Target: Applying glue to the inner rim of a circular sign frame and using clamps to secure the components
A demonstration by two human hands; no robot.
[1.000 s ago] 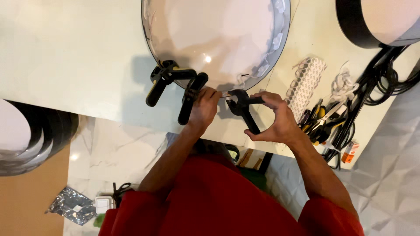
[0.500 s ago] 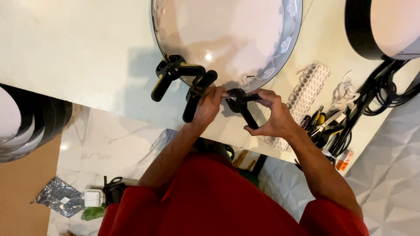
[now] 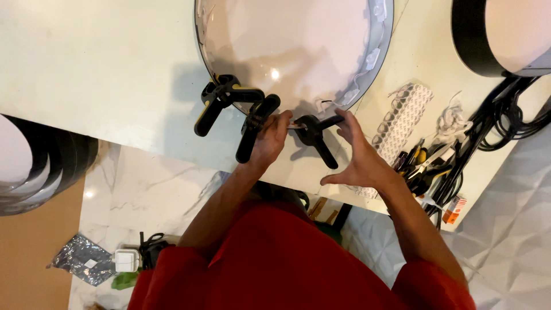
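Head view, frame centre: left hand (image 3: 272, 135) apparently pinching round lamp (image 3: 295, 54) rim beside black spring clamp (image 3: 317, 133); right hand (image 3: 359, 158) spread open, holding nothing, just right of clamp

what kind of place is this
Most likely a small workshop for assembling round light fixtures. A large round translucent panel lies on a white worktable with black spring clamps on its rim, and pliers and cutters sit beside coiled black cables.
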